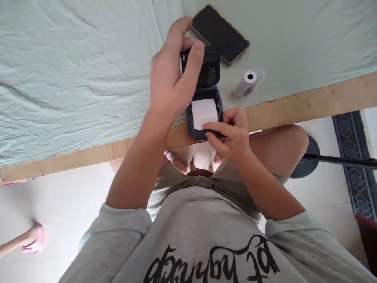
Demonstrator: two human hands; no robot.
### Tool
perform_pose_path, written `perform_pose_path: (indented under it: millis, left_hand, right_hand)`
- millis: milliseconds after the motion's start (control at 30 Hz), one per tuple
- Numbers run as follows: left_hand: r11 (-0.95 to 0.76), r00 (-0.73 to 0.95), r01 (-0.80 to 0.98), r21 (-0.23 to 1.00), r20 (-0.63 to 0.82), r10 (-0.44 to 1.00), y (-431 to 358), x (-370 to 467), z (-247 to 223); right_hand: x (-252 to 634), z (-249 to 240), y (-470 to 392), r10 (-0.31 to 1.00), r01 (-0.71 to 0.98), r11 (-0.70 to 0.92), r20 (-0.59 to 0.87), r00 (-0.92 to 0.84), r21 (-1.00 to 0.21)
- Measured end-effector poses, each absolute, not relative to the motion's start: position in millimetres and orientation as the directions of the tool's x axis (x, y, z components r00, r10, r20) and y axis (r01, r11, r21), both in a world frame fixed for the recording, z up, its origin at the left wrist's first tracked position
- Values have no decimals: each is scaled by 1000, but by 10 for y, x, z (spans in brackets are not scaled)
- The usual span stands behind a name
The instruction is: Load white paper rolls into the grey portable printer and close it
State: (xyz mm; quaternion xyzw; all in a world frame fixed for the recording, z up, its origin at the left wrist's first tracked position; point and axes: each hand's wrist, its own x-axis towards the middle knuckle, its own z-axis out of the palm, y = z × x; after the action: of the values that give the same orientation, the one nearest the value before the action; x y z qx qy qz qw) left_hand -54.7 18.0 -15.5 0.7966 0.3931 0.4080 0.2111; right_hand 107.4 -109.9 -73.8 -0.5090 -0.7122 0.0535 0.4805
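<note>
A small dark printer-like device [192,131] lies at the table's front edge with its lid [214,70] raised. Inside it sits a white paper roll [204,110]. My left hand [176,67] grips the raised lid between thumb and fingers. The index fingertip of my right hand [232,133] rests on the paper's lower end, its thumb is at the device's front edge, and the other fingers are curled by the right side. A second paper roll [244,84], partly unwound, stands right of the device.
Behind the device lies a black phone [220,33] on the pale green cloth [88,70]. The wooden table edge [282,112] runs across above my legs. Another person's foot in a pink slipper [34,237] shows at the lower left.
</note>
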Motion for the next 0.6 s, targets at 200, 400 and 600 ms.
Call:
perform_pose_path:
  millis: [200, 400, 600]
  left_hand:
    - [-622, 236, 409, 668, 581, 779, 23, -444, 68]
    - [-545, 451, 667, 508, 306, 838, 127, -217, 163]
    - [-383, 440, 879, 286, -173, 881, 148, 20, -5]
  right_hand:
    - [1077, -797, -1104, 769, 681, 479, 639, -22, -554]
    - [1059, -814, -1095, 730, 640, 532, 683, -14, -555]
    - [1069, -824, -1092, 757, 625, 515, 654, -9, -587]
